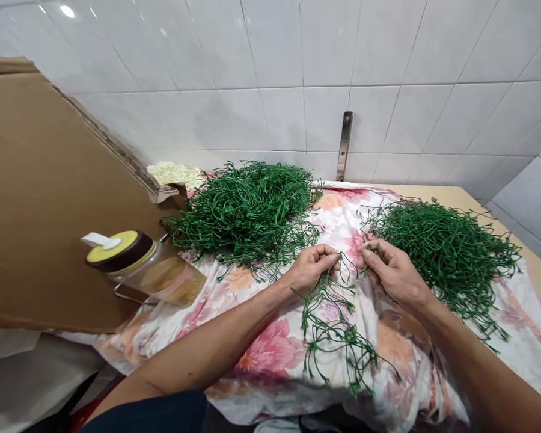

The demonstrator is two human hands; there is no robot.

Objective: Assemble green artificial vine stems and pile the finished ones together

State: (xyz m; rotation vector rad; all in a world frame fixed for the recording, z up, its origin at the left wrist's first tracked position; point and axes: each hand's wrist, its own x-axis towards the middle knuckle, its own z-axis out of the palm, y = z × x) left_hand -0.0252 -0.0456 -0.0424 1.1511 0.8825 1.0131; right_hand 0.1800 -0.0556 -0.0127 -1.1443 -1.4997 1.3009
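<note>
Over the middle of the cloth, my left hand (313, 266) is closed in a pinch on thin green stems that look like plastic. A small tangle of these green stems (338, 340) with knobby, forked tips hangs and spreads below it towards the front edge. Just to the right, my right hand (394, 273) pinches a green stem between thumb and forefinger, its end mostly hidden by the fingers. A narrow gap separates the two hands. Behind my left hand lies a large heap of green stems (252, 207); beside my right hand is a second heap (451, 255).
A floral cloth (270, 349) covers the table (442, 193). At left stand a large cardboard box (58, 198) and a tilted clear jar (171, 279) with a yellow-and-brown lid. Cream-white small pieces (175, 174) lie at the back. A metal bracket (344, 144) is fixed to the tiled wall.
</note>
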